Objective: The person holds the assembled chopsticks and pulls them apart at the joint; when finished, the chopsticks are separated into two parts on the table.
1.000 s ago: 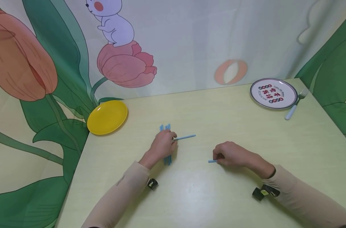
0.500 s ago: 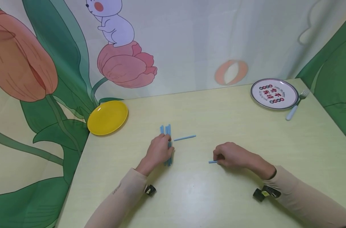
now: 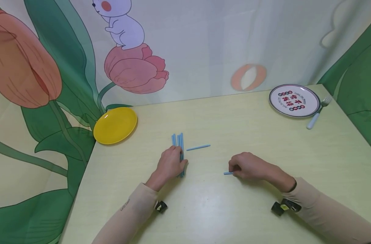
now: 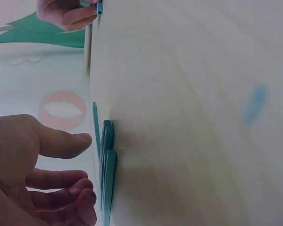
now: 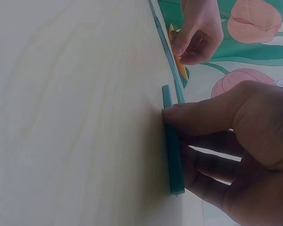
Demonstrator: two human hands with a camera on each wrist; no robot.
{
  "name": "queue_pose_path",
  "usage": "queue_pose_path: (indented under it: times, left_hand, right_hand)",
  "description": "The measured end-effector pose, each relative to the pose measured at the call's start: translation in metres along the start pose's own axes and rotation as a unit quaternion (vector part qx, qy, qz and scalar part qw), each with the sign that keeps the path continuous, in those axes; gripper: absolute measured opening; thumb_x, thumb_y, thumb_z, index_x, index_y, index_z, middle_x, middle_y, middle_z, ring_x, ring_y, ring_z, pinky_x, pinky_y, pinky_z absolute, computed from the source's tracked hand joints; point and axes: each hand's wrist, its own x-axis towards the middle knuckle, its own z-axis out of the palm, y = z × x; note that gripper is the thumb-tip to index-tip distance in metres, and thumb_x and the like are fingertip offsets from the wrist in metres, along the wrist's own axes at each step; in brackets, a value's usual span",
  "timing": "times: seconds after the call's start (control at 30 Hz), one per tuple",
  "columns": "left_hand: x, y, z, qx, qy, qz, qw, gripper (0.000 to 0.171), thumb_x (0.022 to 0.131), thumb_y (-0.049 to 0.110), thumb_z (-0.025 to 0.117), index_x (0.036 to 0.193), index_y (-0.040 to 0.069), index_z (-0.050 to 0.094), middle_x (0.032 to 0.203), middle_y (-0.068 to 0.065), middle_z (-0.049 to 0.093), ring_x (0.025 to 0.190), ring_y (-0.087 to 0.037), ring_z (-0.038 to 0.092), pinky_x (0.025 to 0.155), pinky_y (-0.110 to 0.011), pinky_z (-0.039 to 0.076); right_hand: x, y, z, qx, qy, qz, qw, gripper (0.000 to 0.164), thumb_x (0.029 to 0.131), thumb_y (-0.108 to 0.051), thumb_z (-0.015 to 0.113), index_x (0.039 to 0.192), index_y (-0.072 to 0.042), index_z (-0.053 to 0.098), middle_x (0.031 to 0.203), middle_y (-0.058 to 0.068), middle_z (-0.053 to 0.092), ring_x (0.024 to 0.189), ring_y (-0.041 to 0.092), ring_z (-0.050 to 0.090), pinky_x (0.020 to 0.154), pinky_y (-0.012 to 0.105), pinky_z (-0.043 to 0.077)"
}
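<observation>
Several blue chopsticks (image 3: pixel 181 139) lie side by side in a bundle near the table's middle. My left hand (image 3: pixel 171 162) is over this bundle and partly covers it; in the left wrist view its thumb stands apart from loosely bent fingers, with no chopstick between them. One single chopstick (image 3: pixel 198 147) lies slantwise just right of the bundle, apart from the hand. Farther right, my right hand (image 3: pixel 249 166) pinches another chopstick (image 5: pixel 172 150) low at the tabletop, thumb on its near side and fingers behind. Only its left end shows in the head view.
A yellow plate (image 3: pixel 115 126) stands at the table's back left edge. At the back right is a white plate (image 3: pixel 280 105) with a dark rim and red lettering, a fork (image 3: pixel 316 118) beside it. A printed curtain (image 3: pixel 203 51) hangs behind the table.
My left hand has let go of the single slanting chopstick and moved left and slightly nearer, over the bundle. That chopstick stays on the table. My right hand has kept its place.
</observation>
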Motion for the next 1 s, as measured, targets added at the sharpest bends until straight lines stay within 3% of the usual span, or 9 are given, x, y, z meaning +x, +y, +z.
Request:
queue_pose_path:
  times: [0.37,1.0]
  left_hand:
    - [-0.0019,0.0004,-0.0008,0.017,-0.006,-0.012,0.9998,0.029,0.084,0.028,0.075,0.081,0.007,0.055,0.073,-0.003,0.050,0.064,-0.018,0.048,0.055,-0.028,0.039]
    - [-0.0013,0.0008,-0.0002,0.019,-0.040,-0.048,0.9979,0.030,0.084,0.028,0.074,0.083,0.005,0.056,0.073,-0.005,0.051,0.063,-0.020,0.050,0.054,-0.028,0.039]
  right_hand:
    - [0.0002,-0.0012,0.0001,0.000,0.001,-0.001,1.000,0.015,0.080,-0.002,0.074,0.080,-0.017,0.070,0.075,-0.012,0.059,0.066,0.003,0.048,0.063,0.021,0.045]
    - [0.0007,0.0014,0.0000,-0.003,-0.002,0.000,1.000,0.015,0.080,-0.002,0.074,0.080,-0.017,0.070,0.074,-0.012,0.059,0.066,0.003,0.048,0.063,0.020,0.045]
